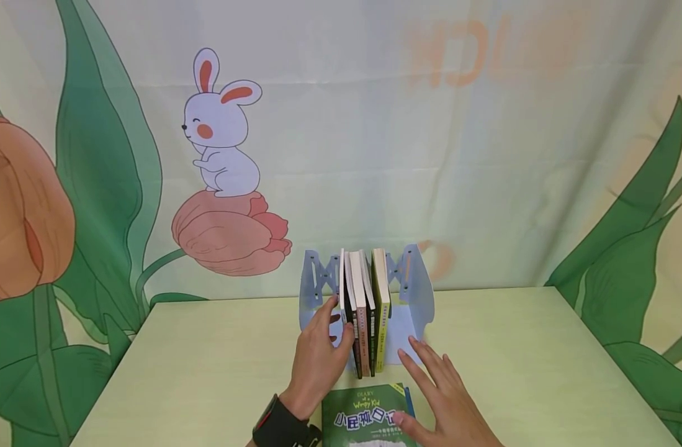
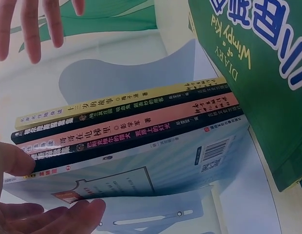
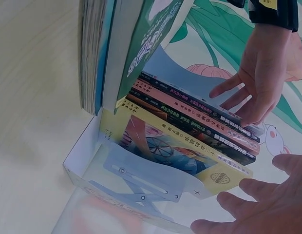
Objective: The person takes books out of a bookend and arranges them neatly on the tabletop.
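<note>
Several books (image 1: 363, 310) stand upright side by side, spines facing me, in a light blue expandable bookend (image 1: 422, 285). My left hand (image 1: 318, 357) is at their left side. In the left wrist view its thumb (image 2: 17, 158) touches the spines near the top, while the other fingers lie along the pale blue cover of the outermost book (image 2: 136, 175). To the right and nearer me, my right hand (image 1: 444, 397) is spread with nothing in it. Below its thumb lies a green "Diary of a Wimpy Kid" book (image 1: 363, 410).
Under the green book more books (image 3: 95, 53) are stacked, their page edges showing. The bookend stands near the back edge of the pale table (image 1: 218, 366). Behind it hangs a cloth (image 1: 341, 155) printed with a rabbit and tulips. A black watch (image 1: 282, 425) is on the left wrist.
</note>
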Demonstrator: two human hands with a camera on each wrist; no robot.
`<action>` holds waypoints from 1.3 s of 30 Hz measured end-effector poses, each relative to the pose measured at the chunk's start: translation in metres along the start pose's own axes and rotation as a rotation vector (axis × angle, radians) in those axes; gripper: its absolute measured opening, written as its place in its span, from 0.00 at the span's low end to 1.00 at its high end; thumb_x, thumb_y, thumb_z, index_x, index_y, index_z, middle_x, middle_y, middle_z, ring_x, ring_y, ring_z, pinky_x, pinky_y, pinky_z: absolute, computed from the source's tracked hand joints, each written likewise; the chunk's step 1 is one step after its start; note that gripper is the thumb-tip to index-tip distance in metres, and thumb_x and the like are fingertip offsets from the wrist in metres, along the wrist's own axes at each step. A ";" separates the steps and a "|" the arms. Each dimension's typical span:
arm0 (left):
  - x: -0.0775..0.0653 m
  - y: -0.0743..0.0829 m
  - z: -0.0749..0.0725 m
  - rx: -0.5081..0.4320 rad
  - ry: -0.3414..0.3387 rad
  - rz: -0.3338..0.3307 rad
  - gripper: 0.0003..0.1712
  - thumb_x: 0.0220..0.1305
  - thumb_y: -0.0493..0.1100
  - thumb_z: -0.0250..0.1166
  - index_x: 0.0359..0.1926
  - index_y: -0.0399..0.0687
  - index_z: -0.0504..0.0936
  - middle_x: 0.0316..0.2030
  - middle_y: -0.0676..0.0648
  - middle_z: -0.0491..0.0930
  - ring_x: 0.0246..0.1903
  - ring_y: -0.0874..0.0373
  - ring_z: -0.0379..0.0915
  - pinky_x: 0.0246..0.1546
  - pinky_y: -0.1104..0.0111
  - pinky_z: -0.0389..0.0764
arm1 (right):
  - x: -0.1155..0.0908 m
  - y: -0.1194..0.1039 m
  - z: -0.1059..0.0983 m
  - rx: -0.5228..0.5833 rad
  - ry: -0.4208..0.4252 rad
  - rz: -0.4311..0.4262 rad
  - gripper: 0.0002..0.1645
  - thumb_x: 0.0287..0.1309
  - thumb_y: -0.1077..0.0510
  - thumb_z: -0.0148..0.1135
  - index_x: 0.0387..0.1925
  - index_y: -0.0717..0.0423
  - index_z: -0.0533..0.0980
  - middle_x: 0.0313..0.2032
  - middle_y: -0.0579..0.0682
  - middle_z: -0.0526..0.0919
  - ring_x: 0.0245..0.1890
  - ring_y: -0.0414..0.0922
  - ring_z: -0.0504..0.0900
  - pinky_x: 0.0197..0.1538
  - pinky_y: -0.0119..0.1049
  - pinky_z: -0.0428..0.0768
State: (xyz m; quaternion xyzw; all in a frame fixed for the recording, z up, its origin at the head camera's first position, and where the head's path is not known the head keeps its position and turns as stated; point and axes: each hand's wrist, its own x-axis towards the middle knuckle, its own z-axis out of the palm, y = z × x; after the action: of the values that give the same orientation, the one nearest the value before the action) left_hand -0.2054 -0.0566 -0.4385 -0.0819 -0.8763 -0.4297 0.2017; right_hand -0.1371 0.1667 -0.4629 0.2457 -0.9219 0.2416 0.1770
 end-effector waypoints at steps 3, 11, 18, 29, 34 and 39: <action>0.001 -0.001 0.001 0.006 0.004 0.002 0.31 0.67 0.44 0.61 0.70 0.44 0.67 0.63 0.43 0.75 0.52 0.52 0.81 0.41 0.65 0.83 | 0.000 0.001 0.001 -0.003 0.002 0.005 0.51 0.53 0.37 0.65 0.75 0.33 0.54 0.76 0.43 0.56 0.72 0.53 0.61 0.64 0.68 0.62; 0.003 0.001 0.004 0.028 0.015 0.004 0.28 0.67 0.45 0.61 0.66 0.44 0.71 0.56 0.45 0.79 0.46 0.53 0.82 0.38 0.67 0.82 | 0.001 0.003 0.000 -0.028 0.001 0.003 0.52 0.52 0.36 0.66 0.75 0.33 0.55 0.76 0.42 0.55 0.73 0.49 0.59 0.64 0.66 0.62; 0.007 0.004 0.005 0.131 0.033 0.033 0.27 0.67 0.47 0.61 0.64 0.41 0.73 0.31 0.50 0.78 0.23 0.63 0.71 0.24 0.74 0.68 | 0.001 0.003 0.000 -0.028 0.001 0.012 0.51 0.52 0.36 0.66 0.75 0.32 0.54 0.76 0.40 0.54 0.74 0.48 0.58 0.68 0.60 0.60; 0.013 0.002 0.008 0.219 0.001 0.063 0.29 0.69 0.48 0.59 0.65 0.37 0.71 0.12 0.56 0.67 0.13 0.67 0.60 0.15 0.72 0.59 | 0.001 0.004 -0.001 -0.028 -0.025 -0.005 0.52 0.53 0.38 0.67 0.76 0.34 0.54 0.77 0.42 0.54 0.74 0.49 0.58 0.65 0.65 0.61; 0.015 0.002 0.010 0.214 -0.012 0.075 0.27 0.70 0.45 0.57 0.64 0.34 0.71 0.15 0.52 0.73 0.12 0.66 0.60 0.14 0.73 0.59 | 0.001 0.004 -0.001 -0.028 -0.015 -0.001 0.52 0.52 0.38 0.67 0.75 0.33 0.54 0.76 0.42 0.55 0.74 0.50 0.59 0.64 0.67 0.62; 0.016 0.002 0.009 0.188 -0.043 0.079 0.26 0.70 0.40 0.55 0.65 0.32 0.68 0.16 0.53 0.71 0.11 0.67 0.58 0.13 0.74 0.59 | 0.002 0.004 -0.002 -0.031 -0.019 -0.005 0.52 0.52 0.38 0.67 0.76 0.33 0.54 0.76 0.43 0.55 0.74 0.50 0.58 0.65 0.66 0.62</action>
State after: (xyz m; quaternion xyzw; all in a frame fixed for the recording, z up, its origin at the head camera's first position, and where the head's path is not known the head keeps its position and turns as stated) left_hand -0.2214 -0.0485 -0.4352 -0.1064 -0.9130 -0.3353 0.2064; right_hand -0.1399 0.1702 -0.4615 0.2477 -0.9266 0.2242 0.1725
